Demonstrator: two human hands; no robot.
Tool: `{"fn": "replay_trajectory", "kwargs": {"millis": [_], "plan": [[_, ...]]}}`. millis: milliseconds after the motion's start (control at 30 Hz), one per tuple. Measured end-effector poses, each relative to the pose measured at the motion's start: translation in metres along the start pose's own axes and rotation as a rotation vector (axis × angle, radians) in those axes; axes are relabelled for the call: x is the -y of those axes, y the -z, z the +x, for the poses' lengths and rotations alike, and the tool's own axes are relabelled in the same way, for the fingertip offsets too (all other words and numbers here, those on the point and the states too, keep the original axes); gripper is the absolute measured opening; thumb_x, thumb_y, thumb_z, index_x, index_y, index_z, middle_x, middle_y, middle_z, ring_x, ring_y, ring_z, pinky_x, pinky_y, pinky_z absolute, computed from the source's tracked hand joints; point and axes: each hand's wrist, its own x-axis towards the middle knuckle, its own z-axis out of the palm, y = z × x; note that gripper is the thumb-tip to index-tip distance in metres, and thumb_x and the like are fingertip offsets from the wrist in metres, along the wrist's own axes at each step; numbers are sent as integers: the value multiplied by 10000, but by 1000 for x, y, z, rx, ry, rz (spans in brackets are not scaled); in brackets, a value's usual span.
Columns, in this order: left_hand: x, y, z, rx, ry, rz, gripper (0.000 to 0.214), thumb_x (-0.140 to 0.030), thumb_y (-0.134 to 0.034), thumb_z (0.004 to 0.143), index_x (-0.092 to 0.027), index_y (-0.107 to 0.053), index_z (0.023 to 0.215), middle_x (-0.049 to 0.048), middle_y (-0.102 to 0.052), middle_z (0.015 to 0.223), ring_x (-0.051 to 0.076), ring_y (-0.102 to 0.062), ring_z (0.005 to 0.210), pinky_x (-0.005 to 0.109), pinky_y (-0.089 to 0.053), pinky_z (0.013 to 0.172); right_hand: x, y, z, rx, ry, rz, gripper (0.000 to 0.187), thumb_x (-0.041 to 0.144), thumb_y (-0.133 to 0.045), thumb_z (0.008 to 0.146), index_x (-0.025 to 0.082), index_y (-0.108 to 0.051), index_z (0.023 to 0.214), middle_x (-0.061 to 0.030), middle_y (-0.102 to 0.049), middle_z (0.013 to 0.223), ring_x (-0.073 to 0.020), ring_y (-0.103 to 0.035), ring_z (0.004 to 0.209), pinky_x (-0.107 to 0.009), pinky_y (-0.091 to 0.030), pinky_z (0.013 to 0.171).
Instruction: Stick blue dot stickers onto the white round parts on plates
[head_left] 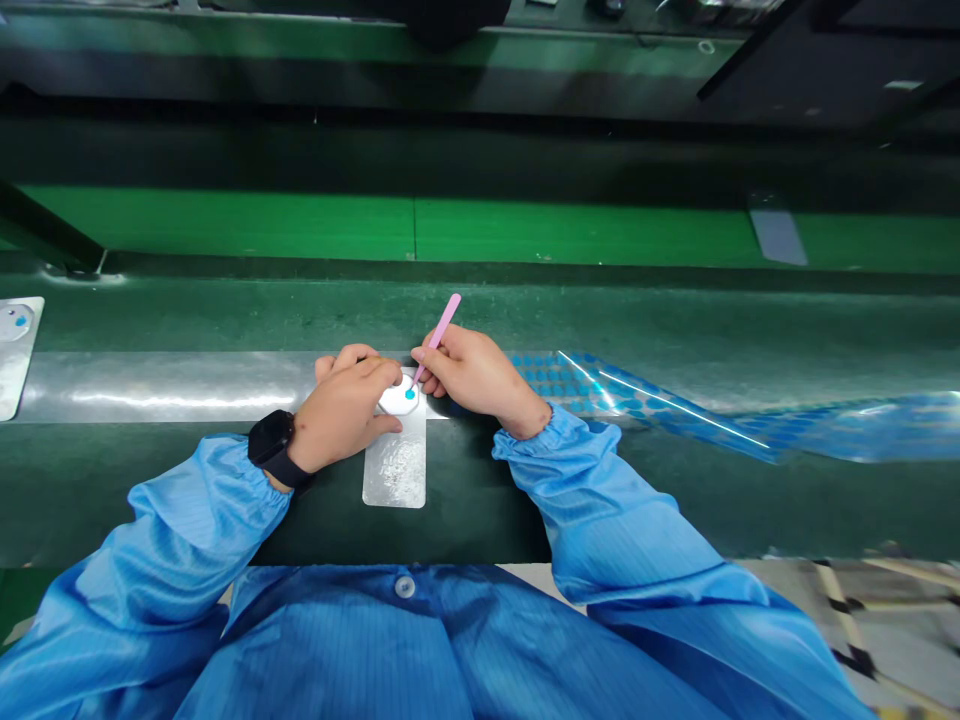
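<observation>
Pink tweezers are pinched in my right hand, tip down at a small blue sticker. That sticker is on the white round-cornered patch at the top of a silvery flat plate. My left hand lies over the plate's upper left edge, fingers stretched out and touching it, holding nothing. Just right of my right hand runs a clear strip with rows of blue dots; part of it is hidden beneath the hand.
A similar plate with a blue spot lies at the far left. The dotted strip twists away to the right along the green bench. A pale flat plate rests farther back on the right. A dark post stands at the left.
</observation>
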Motion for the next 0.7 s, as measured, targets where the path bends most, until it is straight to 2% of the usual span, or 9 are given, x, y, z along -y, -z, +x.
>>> {"fn": "replay_trajectory", "kwargs": {"millis": [167,433,700], "plan": [[0,0,0,8,15,0,436,-238,-864,709,-205,-586,1043,78,-693,1208,337,-463,1241,452,-322,904,0,0,0,0,15,17,204,160,-596,944,189,-547,748,2,-690,611,-118,-652,503,-212,-516,516],[-1,0,0,16,20,-16,417,-216,-852,719,-198,-595,1046,82,-687,1216,338,-456,1257,475,-333,945,1,0,0,-1,-49,102,207,147,-586,958,181,-544,758,-11,-698,632,-109,-642,493,-197,-514,482],[2,-2,0,-20,-21,-8,406,-242,-841,733,-206,-597,1056,90,-690,1203,333,-460,1250,464,-340,940,-2,-1,1,5,-9,73,197,147,-586,952,181,-547,762,-2,-691,626,-103,-636,491,-184,-499,480]]}}
